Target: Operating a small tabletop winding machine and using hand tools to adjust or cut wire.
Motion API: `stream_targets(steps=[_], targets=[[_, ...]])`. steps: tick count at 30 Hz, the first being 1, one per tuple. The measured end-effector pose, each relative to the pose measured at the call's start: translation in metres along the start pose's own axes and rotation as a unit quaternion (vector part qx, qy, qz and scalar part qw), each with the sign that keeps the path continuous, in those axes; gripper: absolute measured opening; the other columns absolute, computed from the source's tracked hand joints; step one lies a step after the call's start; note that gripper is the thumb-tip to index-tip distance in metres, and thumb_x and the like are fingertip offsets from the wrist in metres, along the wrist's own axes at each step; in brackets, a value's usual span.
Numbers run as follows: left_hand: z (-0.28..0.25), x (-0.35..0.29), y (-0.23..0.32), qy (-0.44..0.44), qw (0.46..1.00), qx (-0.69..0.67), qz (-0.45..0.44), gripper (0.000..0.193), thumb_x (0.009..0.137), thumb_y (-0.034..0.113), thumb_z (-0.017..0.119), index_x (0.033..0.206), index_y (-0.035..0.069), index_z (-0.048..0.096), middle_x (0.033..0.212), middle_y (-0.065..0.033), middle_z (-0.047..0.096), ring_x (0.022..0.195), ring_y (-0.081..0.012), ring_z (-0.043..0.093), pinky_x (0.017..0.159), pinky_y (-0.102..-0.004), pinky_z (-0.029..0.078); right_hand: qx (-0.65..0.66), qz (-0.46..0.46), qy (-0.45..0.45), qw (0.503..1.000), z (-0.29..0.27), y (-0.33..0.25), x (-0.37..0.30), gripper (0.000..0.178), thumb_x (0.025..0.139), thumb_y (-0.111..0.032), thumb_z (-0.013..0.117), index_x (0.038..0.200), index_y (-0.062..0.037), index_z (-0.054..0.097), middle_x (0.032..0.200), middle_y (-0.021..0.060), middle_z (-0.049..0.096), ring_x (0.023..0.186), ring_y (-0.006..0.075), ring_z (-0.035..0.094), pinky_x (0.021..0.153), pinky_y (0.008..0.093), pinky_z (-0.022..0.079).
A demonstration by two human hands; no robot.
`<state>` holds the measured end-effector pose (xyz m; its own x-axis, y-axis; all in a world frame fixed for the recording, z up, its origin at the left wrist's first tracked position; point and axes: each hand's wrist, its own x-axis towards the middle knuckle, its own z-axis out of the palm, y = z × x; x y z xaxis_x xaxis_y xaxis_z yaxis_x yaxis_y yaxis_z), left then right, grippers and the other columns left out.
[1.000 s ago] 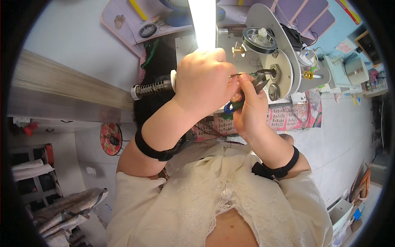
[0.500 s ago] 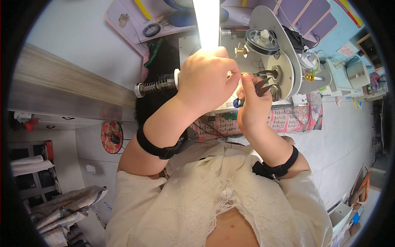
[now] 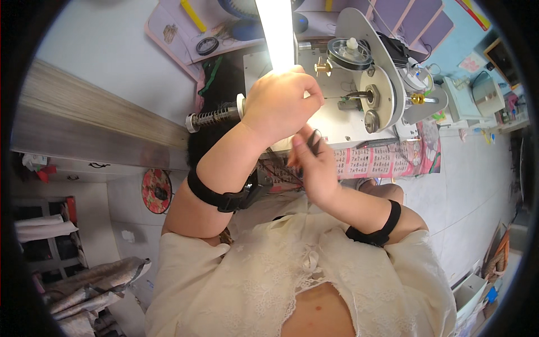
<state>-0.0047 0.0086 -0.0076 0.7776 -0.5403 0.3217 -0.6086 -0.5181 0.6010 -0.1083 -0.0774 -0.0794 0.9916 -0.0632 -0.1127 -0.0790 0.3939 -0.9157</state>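
2 hands are up at the machine: the left hand (image 3: 279,105) and the right hand (image 3: 314,168). 2 black wrist bands show, 1 on the left forearm (image 3: 216,194), 1 on the right (image 3: 377,229). 1 white sewing machine (image 3: 342,112) stands far centre, with 1 thread spool (image 3: 349,53) on top and 2 round metal discs (image 3: 371,106) on its right face. 1 lit lamp bar (image 3: 277,33) runs far. 1 small black tool (image 3: 314,140) sits in the right fingers. 1 spring-wound rod (image 3: 216,118) juts out left.

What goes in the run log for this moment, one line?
left hand: raised at winding machine, pinching thin thread | right hand: holds small dark tool, grip shut | spool: on machine top
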Motion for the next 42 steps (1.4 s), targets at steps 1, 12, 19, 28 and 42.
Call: stream_targets(steps=[1, 12, 19, 28, 42], targets=[[0.000, 0.000, 0.000, -0.001, 1.000, 0.002, 0.002, 0.015, 0.072, 0.021, 0.065, 0.074, 0.007, 0.068, 0.067, -0.0068, 0.054, 0.063, -0.0202, 0.053, 0.059, -0.0318, 0.041, -0.005, 0.027, -0.038, 0.999, 0.004, 0.000, -0.004, 0.047, 0.094, -0.015, 0.052, 0.138, -0.0052, 0.038, 0.108, 0.0026, 0.059, 0.063, 0.0053, 0.047, 0.059, 0.0186, 0.042], [0.001, -0.001, 0.004, 0.001, 1.000, -0.008, -0.016, 0.019, 0.074, 0.023, 0.066, 0.076, 0.005, 0.068, 0.068, -0.0057, 0.053, 0.063, -0.0184, 0.052, 0.058, -0.0311, 0.040, -0.020, 0.093, -0.132, 0.987, 0.021, 0.000, -0.019, 0.053, 0.094, -0.013, 0.051, 0.142, -0.0054, 0.028, 0.123, 0.0042, 0.056, 0.079, 0.0046, 0.049, 0.071, 0.0201, 0.044], [0.002, -0.001, 0.004, -0.003, 0.999, 0.027, -0.017, 0.019, 0.074, 0.024, 0.066, 0.077, 0.005, 0.068, 0.069, -0.0052, 0.055, 0.064, -0.0187, 0.052, 0.059, -0.0310, 0.040, -0.019, 0.073, -0.144, 0.987, 0.022, 0.005, -0.023, 0.052, 0.093, -0.013, 0.053, 0.140, -0.0016, 0.032, 0.121, 0.0098, 0.057, 0.108, 0.0102, 0.048, 0.095, 0.0236, 0.036], [0.000, -0.001, 0.003, 0.002, 1.000, 0.023, 0.001, 0.018, 0.074, 0.024, 0.065, 0.077, 0.006, 0.068, 0.070, -0.0052, 0.055, 0.065, -0.0190, 0.053, 0.060, -0.0315, 0.041, -0.010, 0.052, -0.147, 0.988, 0.025, 0.013, -0.024, 0.052, 0.093, -0.012, 0.054, 0.139, -0.0013, 0.034, 0.119, 0.0107, 0.058, 0.108, 0.0112, 0.050, 0.096, 0.0248, 0.037], [-0.001, -0.001, 0.006, -0.001, 0.999, 0.035, -0.006, 0.020, 0.074, 0.025, 0.066, 0.078, 0.006, 0.068, 0.070, -0.0061, 0.054, 0.066, -0.0197, 0.053, 0.060, -0.0318, 0.040, -0.067, -0.009, -0.164, 0.984, 0.024, 0.011, -0.026, 0.050, 0.093, -0.011, 0.053, 0.138, -0.0006, 0.034, 0.117, 0.0106, 0.060, 0.106, 0.0116, 0.051, 0.095, 0.0259, 0.037]])
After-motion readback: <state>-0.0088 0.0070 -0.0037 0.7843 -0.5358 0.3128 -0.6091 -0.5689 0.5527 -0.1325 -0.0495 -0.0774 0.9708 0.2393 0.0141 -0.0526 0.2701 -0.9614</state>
